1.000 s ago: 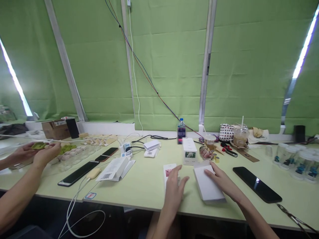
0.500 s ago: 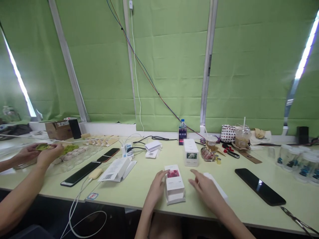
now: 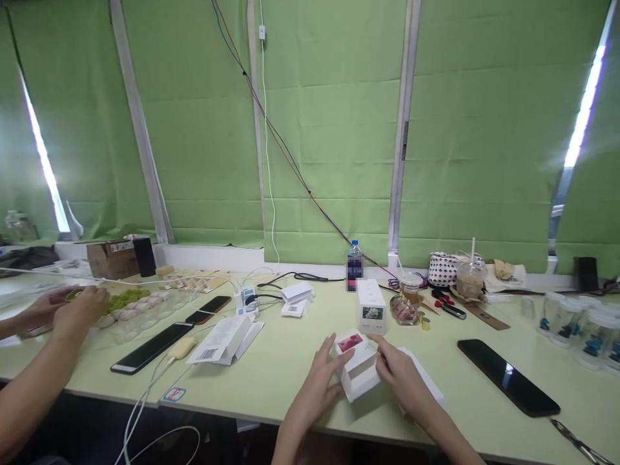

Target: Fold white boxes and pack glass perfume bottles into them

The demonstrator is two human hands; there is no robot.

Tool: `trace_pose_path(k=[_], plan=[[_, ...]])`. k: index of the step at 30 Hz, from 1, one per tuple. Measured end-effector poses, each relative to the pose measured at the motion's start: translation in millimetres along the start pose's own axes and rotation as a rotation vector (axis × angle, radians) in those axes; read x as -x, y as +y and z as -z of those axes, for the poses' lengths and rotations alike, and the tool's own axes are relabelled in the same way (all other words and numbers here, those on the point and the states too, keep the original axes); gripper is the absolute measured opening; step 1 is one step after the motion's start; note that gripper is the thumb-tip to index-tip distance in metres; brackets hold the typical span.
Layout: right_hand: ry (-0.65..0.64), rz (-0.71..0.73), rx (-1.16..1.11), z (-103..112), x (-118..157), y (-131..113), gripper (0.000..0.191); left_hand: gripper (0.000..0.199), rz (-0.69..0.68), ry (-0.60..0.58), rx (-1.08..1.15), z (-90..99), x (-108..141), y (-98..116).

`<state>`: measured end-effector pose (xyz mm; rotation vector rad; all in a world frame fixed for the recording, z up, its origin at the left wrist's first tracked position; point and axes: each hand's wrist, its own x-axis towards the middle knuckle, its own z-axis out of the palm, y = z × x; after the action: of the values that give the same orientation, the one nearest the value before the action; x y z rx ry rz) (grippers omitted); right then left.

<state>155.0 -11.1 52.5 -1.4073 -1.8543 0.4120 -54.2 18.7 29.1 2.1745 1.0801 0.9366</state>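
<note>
pink-printed white box (image 3: 359,369) turned and tilted since; left hand (image 3: 316,380) grasps its left side, right hand (image 3: 403,373) grips its right edge.

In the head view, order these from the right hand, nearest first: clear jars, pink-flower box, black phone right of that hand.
1. Pink-flower box: at the right hand, on its left.
2. Black phone: to that hand's right.
3. Clear jars: far right, beyond the phone.
</note>
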Motion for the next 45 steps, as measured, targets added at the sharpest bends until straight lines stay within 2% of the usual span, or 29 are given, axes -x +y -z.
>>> trace_pose_path(k=[3, 6, 9, 14, 20, 24, 27, 38, 45], plan=[[-0.016, -0.012, -0.108, 21, 0, -1, 0.040, 0.071, -0.180, -0.014, -0.138, 2.7, 0, 13], [-0.100, -0.006, -0.254, 38, 3, -2, 0.038, 0.059, -0.300, -0.039, -0.123, 5.2, 1, 30], [-0.168, -0.019, -0.376, 49, 5, -6, 0.037, 0.055, -0.317, -0.045, -0.075, 4.3, 1, 41], [-0.210, -0.032, -0.511, 58, 9, -17, 0.038, 0.044, -0.340, 0.115, -0.035, -5.2, 3, 39], [-0.208, -0.041, -0.651, 60, 13, -22, 0.045, 0.041, -0.491, 0.310, -0.087, -15.5, 6, 27], [-0.213, -0.033, -0.791, 57, 14, -19, 0.048, 0.038, -0.467, 0.317, -0.172, -19.8, 11, 24], [-0.232, -0.045, -0.835, 56, 14, -19, 0.042, 0.038, -0.478, 0.312, -0.190, -20.0, 13, 27], [-0.286, -0.088, -0.778, 56, 12, -23, 0.034, 0.035, -0.558, 0.382, -0.243, -18.4, 8, 34], [-0.236, -0.085, -0.734, 48, 13, -20, 0.038, 0.038, -0.615, 0.428, -0.334, -20.1, 2, 30]])
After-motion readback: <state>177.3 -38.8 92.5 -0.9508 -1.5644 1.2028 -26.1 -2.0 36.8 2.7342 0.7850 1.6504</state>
